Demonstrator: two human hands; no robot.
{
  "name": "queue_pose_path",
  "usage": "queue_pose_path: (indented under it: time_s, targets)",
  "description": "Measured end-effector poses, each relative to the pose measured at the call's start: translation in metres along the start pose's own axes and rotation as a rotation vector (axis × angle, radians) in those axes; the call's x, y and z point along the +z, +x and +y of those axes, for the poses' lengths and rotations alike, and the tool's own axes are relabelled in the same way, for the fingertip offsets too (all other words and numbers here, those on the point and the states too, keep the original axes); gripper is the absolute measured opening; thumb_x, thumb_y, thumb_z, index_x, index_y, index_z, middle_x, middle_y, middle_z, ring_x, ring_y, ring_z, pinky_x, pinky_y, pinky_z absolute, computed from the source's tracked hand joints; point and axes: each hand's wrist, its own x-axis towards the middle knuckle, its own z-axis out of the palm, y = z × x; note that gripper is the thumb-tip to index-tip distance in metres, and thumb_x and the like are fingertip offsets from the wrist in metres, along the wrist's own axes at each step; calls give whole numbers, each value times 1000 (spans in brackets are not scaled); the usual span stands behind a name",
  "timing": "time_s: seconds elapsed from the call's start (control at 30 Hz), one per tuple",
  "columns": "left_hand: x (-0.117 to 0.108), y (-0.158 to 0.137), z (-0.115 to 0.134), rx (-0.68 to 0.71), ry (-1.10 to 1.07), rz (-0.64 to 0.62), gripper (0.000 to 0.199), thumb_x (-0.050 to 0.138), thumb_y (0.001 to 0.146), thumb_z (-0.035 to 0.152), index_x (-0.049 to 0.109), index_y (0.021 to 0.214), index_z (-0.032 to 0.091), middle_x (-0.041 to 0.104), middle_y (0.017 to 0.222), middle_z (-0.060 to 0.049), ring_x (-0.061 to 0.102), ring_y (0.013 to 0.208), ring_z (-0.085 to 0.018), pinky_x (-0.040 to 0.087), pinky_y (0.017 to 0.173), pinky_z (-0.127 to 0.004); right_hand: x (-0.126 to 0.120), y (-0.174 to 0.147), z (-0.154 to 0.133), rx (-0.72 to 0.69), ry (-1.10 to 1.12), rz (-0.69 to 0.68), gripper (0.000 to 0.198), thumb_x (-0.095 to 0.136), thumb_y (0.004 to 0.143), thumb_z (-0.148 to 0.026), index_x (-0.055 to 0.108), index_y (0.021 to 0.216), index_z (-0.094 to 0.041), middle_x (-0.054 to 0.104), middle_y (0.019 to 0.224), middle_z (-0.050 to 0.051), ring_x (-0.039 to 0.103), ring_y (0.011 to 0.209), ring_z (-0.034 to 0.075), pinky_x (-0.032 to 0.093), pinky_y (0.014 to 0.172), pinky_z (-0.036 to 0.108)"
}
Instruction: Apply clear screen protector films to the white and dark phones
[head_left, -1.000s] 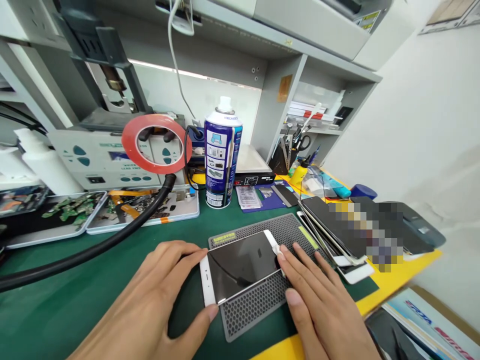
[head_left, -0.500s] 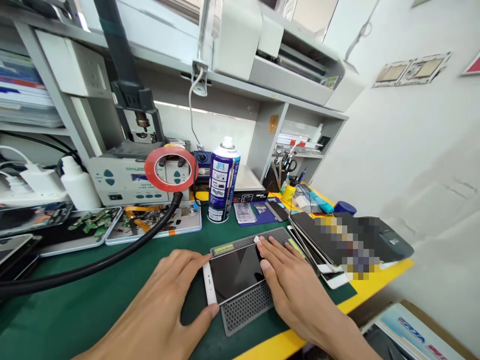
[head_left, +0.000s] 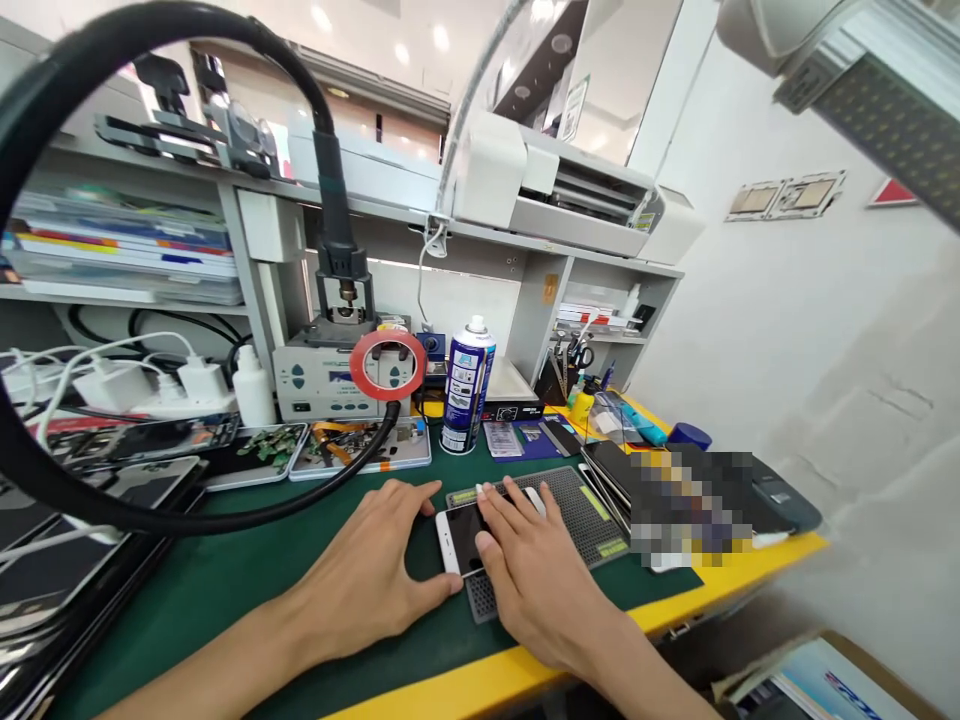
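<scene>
A: Seen from the head, where does the slim phone with a dark glass screen and white ends (head_left: 448, 545) lie?

B: On the rectangular grey mat pierced with small holes (head_left: 589, 510), one white end jutting past the mat's left edge. The mat rests on the green-topped table with a yellow border (head_left: 420, 650).

A: And the bare right hand (head_left: 536, 570)?

B: It lies across the phone, covering most of the screen. Its grip is loose: the fingers reach out flat rather than curl. A small white scrap (head_left: 480, 491) shows at the fingertips.

A: What about the bare left hand (head_left: 375, 560)?

B: Its thumb touches the near corner of the phone's left end, and the forefinger arches towards the far corner. I can't tell whether that grip pinches the phone or merely frames it.

A: Behind the mat?

B: The tall blue spray can with a white cap (head_left: 466, 390) stands upright. To its left, the flat red ring (head_left: 358, 368) shows in front of the pale grey boxy machine with dark buttons (head_left: 315, 375). The shallow white tray of jumbled small parts (head_left: 411, 464) lies before that machine, the thick black hose (head_left: 225, 520) curving past it.

A: To the right?

B: Just beside the mat, a slanting stack of thin dark phones (head_left: 619, 478); farther back, a small yellow bottle (head_left: 581, 405).
</scene>
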Motion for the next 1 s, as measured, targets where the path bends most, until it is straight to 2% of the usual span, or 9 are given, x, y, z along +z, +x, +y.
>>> queue_pose_path:
  time_s: [0.07, 0.2, 0.47, 0.57, 0.77, 1.0]
  targets:
    - [1, -1, 0, -2, 5, 22, 69, 69, 72, 47, 50, 133, 20, 63, 110, -10, 60, 100, -29, 50, 88, -42, 0, 2, -9, -41, 27, -15, 50, 24, 104, -38, 40, 148, -19, 39, 153, 4, 24, 145, 28, 12, 118, 60]
    - [-1, -1, -3, 27, 9, -23, 68, 65, 77, 41, 44, 138, 20, 61, 117, -11, 58, 107, -28, 49, 92, -42, -4, 6, -20, -132, 95, -60, 49, 23, 104, -36, 40, 148, -21, 39, 153, 2, 23, 146, 27, 9, 119, 59]
    - [0, 1, -12, 27, 9, -98, 70, 63, 80, 44, 38, 142, 21, 58, 125, -11, 55, 114, -29, 46, 97, -43, -16, 12, -20, -245, 192, -156, 49, 24, 103, -34, 41, 148, -22, 40, 153, 1, 22, 146, 26, 2, 120, 56]
    - [1, 1, -13, 13, 5, -112, 71, 65, 79, 44, 38, 142, 22, 57, 127, -11, 54, 115, -29, 45, 99, -44, -18, 9, -20, -261, 194, -160, 49, 26, 103, -34, 41, 147, -22, 42, 152, 1, 24, 146, 26, 0, 120, 56]
    - [-2, 1, -14, 4, -23, -144, 74, 66, 79, 47, 37, 144, 25, 57, 126, -8, 54, 115, -28, 47, 97, -42, -18, -6, -21, -249, 225, -173, 48, 27, 103, -34, 38, 149, -26, 38, 154, -2, 17, 148, 23, -4, 119, 55]
    - [0, 0, -11, 92, -13, -138, 75, 68, 78, 43, 36, 144, 27, 57, 129, -8, 52, 119, -28, 45, 101, -43, -11, -21, -25, -220, 236, -190, 48, 30, 102, -33, 38, 149, -27, 37, 154, -4, 20, 147, 25, -3, 118, 58]
